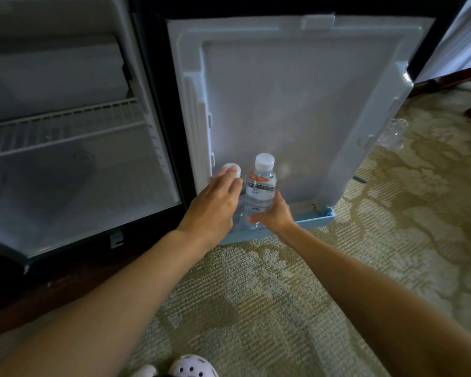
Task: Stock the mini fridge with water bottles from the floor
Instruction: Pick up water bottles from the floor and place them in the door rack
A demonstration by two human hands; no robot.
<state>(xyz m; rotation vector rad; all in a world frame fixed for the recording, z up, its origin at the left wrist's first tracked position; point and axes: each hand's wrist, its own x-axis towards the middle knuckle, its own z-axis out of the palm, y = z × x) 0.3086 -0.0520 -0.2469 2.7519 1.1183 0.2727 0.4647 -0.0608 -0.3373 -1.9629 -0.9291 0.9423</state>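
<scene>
The mini fridge (pixel 79 186) stands open, its wire shelf (pixel 65 126) crossing the dim interior on the left. Its door (pixel 297 104) is swung wide, so the pale inner lining faces the camera. Along the bottom of the door runs a light-blue door shelf (pixel 310 220), and both water bottles are at its left end, side by side. The right bottle (pixel 260 186) is upright, its long axis vertical and its white cap pointing straight up, with the printed label facing the viewer. The right hand (pixel 273 214) holds it low on the body, fingers and thumb wrapped round the clear plastic near the base, which sits at the level of the shelf rail. Whether the base already rests on the shelf cannot be told. The left bottle (pixel 233 170) stands just beside it, nearer the hinge, also upright with its cap up. Most of its body is hidden behind the left hand (pixel 215 205). That hand lies over the bottle with fingers stretched fairly straight, the fingertips resting on the white cap. Patterned beige carpet (pixel 283 295) covers the floor, with crumpled clear plastic wrap (pixel 394 131) lying past the door's edge and a dotted slipper (pixel 193 367) at the bottom of the view.
</scene>
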